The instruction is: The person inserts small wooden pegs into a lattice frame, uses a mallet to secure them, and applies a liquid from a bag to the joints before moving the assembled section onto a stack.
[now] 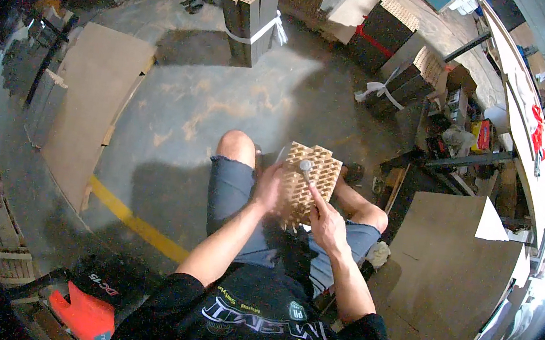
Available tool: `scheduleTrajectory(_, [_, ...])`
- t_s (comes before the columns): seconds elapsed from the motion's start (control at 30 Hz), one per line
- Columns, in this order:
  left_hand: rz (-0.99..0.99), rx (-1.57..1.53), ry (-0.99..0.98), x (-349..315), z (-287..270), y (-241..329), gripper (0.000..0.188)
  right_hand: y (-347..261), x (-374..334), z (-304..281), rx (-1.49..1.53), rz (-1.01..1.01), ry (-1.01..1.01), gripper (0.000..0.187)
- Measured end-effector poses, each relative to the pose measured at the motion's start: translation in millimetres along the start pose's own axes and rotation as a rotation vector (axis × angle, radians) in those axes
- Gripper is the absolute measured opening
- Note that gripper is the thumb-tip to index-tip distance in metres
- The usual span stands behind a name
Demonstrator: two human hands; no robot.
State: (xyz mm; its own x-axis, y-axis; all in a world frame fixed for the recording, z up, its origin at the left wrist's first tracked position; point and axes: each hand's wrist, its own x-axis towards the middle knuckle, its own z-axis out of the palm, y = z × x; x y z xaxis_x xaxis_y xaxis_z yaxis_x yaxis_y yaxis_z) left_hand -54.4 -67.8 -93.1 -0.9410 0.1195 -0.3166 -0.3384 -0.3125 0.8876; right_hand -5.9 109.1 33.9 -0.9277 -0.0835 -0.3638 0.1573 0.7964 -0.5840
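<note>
Between my knees stands a block (327,169) whose top is a dense pattern of pale tan, notched ends. My right hand (329,228) is closed around the thin handle of a hammer-like tool (305,166), index finger along it. Its round, pale metallic head lies over the block's top; whether it touches cannot be made out. At the block's left side is my left hand (271,186), smeared by motion, so its fingers are unclear. The block's lower part is hidden.
A tall grey bundle (252,18) tied with a white strip stands on the floor ahead. Similar bundles (385,32) stand at far right. Brown board (90,104) lies left, another sheet (441,274) right. A cluttered shelf (470,157) borders the right. Something red (84,316) sits lower left.
</note>
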Motion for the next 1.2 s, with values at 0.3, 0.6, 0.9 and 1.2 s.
scheduleTrajectory(0.3, [-0.019,0.013,0.039,-1,2,-2,0.056,8,-9,13,0.105,-0.115,0.158,0.05])
scheduleTrajectory(0.6, [-0.178,-0.097,-0.013,3,5,16,0.046,15,-7,17,0.132,-0.185,0.179,0.054])
scheduleTrajectory(0.9, [-0.215,-0.147,0.165,13,-15,-47,0.058,-10,-5,6,0.175,-0.083,0.121,0.047])
scheduleTrajectory(1.2, [-0.222,-0.379,0.156,4,11,-9,0.036,-4,-4,12,-0.031,0.016,-0.015,0.049])
